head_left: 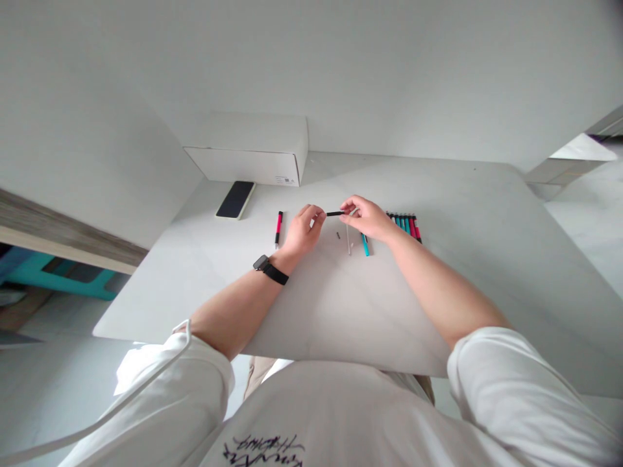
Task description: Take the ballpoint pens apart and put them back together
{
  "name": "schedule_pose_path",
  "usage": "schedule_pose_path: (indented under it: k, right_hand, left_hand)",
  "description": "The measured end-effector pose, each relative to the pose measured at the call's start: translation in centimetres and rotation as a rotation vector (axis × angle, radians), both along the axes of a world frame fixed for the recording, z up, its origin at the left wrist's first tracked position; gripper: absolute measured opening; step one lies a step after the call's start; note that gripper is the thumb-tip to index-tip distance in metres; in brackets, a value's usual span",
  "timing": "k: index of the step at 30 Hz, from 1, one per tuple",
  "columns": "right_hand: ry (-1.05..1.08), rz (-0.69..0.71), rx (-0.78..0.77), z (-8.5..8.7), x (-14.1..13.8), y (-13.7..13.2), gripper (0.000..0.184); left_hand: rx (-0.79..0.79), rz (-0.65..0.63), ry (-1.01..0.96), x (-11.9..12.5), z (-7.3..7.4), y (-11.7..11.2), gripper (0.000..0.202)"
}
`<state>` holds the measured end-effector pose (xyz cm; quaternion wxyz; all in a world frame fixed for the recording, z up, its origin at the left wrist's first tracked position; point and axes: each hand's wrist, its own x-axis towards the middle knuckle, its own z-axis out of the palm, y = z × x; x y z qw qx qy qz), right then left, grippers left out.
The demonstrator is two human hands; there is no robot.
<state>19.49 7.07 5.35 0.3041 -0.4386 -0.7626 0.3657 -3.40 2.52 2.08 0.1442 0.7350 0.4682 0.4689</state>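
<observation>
Between my hands is a short black pen part (334,213), held level above the table. The fingertips of my left hand (305,228) pinch its left end. My right hand (368,217) grips the other end with thumb and fingers. On the table below lie a thin white pen refill (348,241), a small dark piece (338,235) and a teal pen barrel (365,246), its upper end partly behind my right hand. A red and black pen (279,228) lies left of my left hand.
A row of several pens (407,224) in black, teal and red lies beyond my right forearm, which partly covers it. A phone (236,199) lies near a white box (250,162) at the back left of the white table (487,259). A wall stands behind.
</observation>
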Motion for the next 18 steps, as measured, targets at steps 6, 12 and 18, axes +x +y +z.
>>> schedule_pose_path:
  k: [6,12,18]
  right_hand:
    - [-0.031,-0.016,-0.138,-0.26,-0.05,-0.05,0.048]
    - [0.014,-0.002,-0.072,-0.37,-0.25,-0.28,0.038]
    - [-0.009,0.009,-0.125,-0.41,-0.29,-0.42,0.039]
  left_hand:
    - [-0.005,-0.022,0.004,0.21,0.44,-0.4,0.014]
    - [0.01,-0.007,-0.003,0.22,0.38,-0.35,0.013]
    - [0.001,-0.006,-0.002,0.33,0.38,-0.42,0.014]
